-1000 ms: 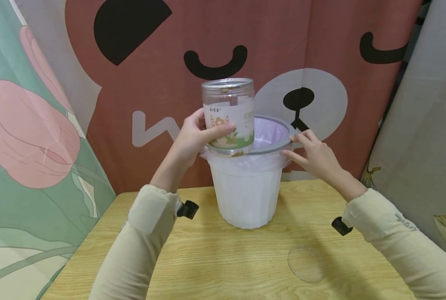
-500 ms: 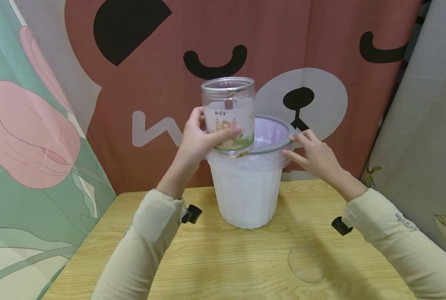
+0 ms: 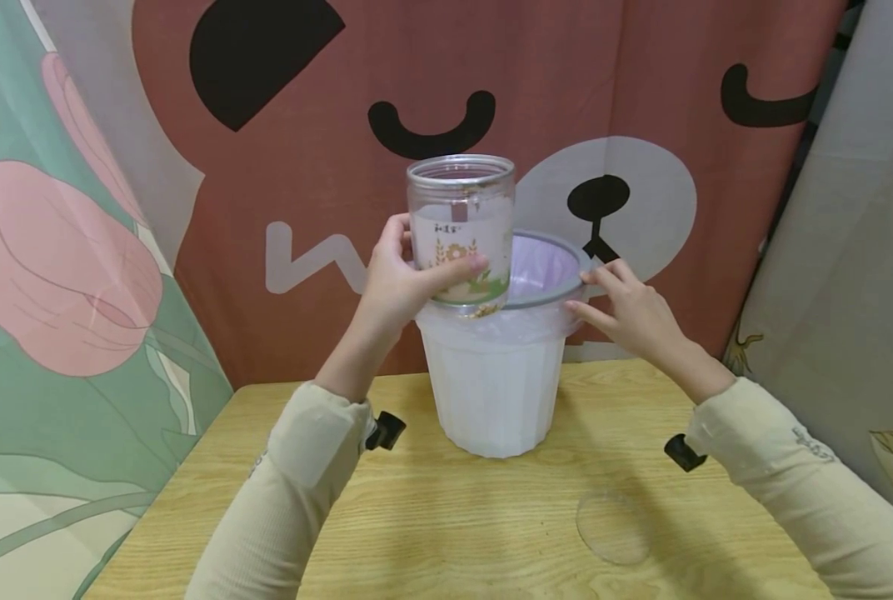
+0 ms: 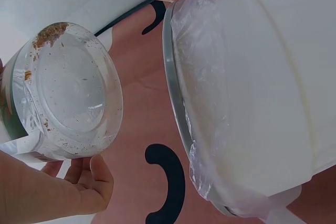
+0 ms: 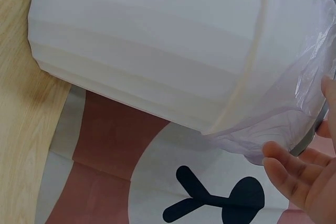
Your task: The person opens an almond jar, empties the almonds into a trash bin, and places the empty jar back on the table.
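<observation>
My left hand (image 3: 404, 275) grips a clear plastic jar (image 3: 461, 233) with a printed label and an uncovered silver rim. The jar is upright, held above the near left edge of a white trash can (image 3: 495, 383). Brown crumbs cling to the jar's bottom (image 4: 73, 87) in the left wrist view. A thin purplish bag (image 4: 202, 72) lines the can and folds over its outside, under a grey rim ring (image 3: 566, 292). My right hand (image 3: 626, 308) pinches that ring and the bag at the can's right side. The jar hides the rim's left part.
A clear round lid (image 3: 613, 527) lies on the wooden table (image 3: 431, 517), in front of the can and to the right. A few dark specks are beside it. Behind the table hangs a printed red curtain (image 3: 289, 325).
My left hand has shifted slightly to the right with the jar, and the jar has turned a little so its label faces differently. The right hand and the can stay put.
</observation>
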### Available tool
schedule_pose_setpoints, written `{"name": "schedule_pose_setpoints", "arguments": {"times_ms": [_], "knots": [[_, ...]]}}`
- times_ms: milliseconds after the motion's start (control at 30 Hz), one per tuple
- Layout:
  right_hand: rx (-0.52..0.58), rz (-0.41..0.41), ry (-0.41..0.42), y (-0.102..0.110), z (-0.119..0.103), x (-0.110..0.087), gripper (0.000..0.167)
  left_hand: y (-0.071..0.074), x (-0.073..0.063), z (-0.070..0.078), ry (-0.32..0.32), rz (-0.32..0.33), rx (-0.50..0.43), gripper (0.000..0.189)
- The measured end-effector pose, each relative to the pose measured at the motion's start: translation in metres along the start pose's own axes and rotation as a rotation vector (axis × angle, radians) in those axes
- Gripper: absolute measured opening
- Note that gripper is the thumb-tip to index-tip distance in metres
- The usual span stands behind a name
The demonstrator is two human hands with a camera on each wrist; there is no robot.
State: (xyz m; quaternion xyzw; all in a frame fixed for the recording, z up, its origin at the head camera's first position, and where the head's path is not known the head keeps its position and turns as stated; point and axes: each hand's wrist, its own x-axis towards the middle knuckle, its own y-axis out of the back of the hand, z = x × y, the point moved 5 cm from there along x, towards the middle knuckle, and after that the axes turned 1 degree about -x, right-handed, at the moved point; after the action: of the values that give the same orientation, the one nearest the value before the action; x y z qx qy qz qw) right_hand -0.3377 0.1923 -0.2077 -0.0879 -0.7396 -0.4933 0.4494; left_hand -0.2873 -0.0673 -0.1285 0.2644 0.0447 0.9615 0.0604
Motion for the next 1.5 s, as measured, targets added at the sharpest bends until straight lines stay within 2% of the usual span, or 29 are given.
{"name": "schedule_pose_setpoints", "arguments": {"times_ms": [300, 667, 900, 1267, 1500], "knots": [[0.001, 0.003, 0.001, 0.000, 0.001, 0.000, 0.038, -0.001, -0.001, -0.004, 0.004, -0.006, 0.017, 0.061], [0.019, -0.003, -0.007, 0.001, 0.000, 0.000, 0.034, -0.004, -0.003, -0.008, -0.022, -0.013, 0.036, 0.063], [0.019, -0.007, -0.009, 0.002, 0.000, 0.000, 0.035, -0.006, -0.005, -0.010, -0.016, -0.036, 0.026, 0.062], [0.006, -0.004, -0.013, 0.003, -0.001, 0.001, 0.035, -0.008, -0.008, -0.014, -0.012, -0.041, 0.084, 0.063], [0.007, -0.008, -0.010, 0.002, 0.000, 0.001, 0.036, -0.008, -0.012, -0.018, -0.005, -0.051, 0.087, 0.062]]}}
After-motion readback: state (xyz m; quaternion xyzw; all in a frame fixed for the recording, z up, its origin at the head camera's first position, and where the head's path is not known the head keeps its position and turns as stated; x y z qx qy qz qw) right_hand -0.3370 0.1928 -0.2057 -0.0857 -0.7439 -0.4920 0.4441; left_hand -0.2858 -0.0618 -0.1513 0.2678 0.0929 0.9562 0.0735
